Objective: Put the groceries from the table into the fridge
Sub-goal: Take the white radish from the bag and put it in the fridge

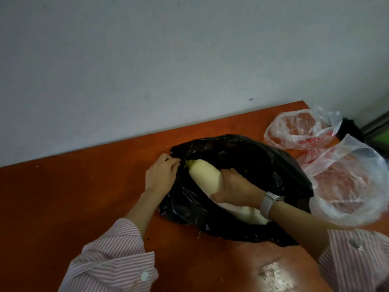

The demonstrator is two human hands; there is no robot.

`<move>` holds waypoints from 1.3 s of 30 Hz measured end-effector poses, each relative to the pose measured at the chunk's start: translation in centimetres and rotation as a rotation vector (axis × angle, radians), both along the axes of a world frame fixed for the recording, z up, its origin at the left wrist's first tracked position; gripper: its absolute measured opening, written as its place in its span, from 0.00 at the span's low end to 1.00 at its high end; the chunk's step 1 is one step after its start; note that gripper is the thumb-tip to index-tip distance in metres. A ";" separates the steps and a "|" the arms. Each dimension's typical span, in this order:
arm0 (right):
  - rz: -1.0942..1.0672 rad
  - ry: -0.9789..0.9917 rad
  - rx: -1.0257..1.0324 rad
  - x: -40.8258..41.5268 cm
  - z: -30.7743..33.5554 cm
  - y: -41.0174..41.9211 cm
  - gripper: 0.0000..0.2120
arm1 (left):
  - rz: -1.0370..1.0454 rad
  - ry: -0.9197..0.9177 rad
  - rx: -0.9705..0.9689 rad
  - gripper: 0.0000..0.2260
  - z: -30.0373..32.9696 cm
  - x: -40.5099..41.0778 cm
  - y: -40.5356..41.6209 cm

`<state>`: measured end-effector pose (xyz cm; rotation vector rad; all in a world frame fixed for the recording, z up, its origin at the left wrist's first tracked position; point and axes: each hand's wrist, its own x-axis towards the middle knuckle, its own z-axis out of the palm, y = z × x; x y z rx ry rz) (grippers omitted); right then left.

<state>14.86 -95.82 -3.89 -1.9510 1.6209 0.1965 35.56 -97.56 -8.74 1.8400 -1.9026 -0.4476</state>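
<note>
Head view:
- Table [84, 197]: orange-brown top, set against a pale wall [147, 60]; scuffed light patch [271, 270] near the front edge.
- Black bag [242, 157]: crumpled plastic, lying open on the table, mouth facing left.
- White radish [205, 172]: long, pale, greenish stub at the far end; lying in the mouth of the black bag, upper end exposed, lower end showing beneath the right wrist.
- Left hand [162, 175]: fingers curled, pinching the rim of the black bag just beside the radish top.
- Right hand [235, 189]: fingers and thumb wrapped round the middle of the white radish; white wristband [267, 204] on the wrist.
- Sleeves [109, 258]: pink-and-white striped, buttoned cuffs.
- Clear bags [299, 129]: two, thin plastic with red print, reddish contents, on the table right of the black bag; nearer one touching it.
</note>
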 end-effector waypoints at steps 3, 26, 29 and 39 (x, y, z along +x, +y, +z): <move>-0.022 -0.074 -0.060 -1.3 2.0 1.0 0.33 | -0.089 0.025 0.105 0.12 1.0 -0.5 -0.2; -0.681 -1.361 -0.576 -12.8 19.2 7.9 0.26 | -0.396 0.113 -0.252 0.46 21.8 -17.8 7.8; -0.671 -1.429 -0.540 -17.7 21.4 11.9 0.30 | -0.437 0.134 -0.317 0.45 23.9 -22.5 10.2; -0.791 -0.682 -1.018 -43.3 21.4 32.3 0.35 | -0.786 0.484 -0.058 0.37 21.0 -47.1 23.9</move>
